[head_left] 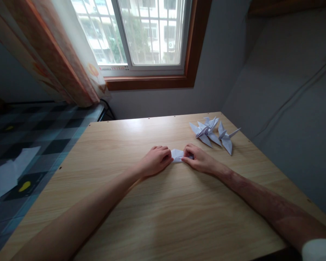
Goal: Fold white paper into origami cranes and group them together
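Observation:
A small piece of folded white paper (177, 154) lies on the wooden table (141, 214), between my two hands. My left hand (159, 158) is closed on its left end, fingers curled and thumb pressed against the edge. At the other end, my right hand (195, 157) pinches the paper between thumb and fingers. Both ends of the paper are partly covered by my fingers. Beyond my right hand sit several finished white paper cranes (205, 131), bunched together, with one crane (226, 138) slightly apart on the right.
To the left stands a bed with a checked cover (78, 115), with loose white paper sheets (8, 175) on it. A window (152, 32) and an orange patterned curtain (67, 58) are behind the table. A wall (293, 119) runs along the right side.

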Demonstrator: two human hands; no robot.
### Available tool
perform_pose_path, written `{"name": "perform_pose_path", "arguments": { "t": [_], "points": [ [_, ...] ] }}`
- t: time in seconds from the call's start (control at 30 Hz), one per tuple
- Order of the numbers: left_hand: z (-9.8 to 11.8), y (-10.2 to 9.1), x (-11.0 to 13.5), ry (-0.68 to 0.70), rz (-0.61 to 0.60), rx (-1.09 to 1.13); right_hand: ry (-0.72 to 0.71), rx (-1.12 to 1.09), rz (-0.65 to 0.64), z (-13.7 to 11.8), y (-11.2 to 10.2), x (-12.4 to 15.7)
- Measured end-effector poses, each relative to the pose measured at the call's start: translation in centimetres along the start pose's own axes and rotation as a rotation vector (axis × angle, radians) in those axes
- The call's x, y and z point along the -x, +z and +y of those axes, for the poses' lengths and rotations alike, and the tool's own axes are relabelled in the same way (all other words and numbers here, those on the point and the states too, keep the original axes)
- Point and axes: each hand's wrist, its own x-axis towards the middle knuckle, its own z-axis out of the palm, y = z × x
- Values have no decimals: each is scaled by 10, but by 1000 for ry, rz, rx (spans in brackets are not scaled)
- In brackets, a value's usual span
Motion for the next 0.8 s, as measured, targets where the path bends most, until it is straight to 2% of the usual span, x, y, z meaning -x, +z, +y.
{"name": "perform_pose_path", "arguments": {
  "t": [0.3,0.8],
  "points": [
    [5,-1,1,-21,-21,-57,18,-4,-17,0,-1,-1],
    [6,-1,3,15,13,-80,6,3,-43,-4,-4,-2]
  ]
}}
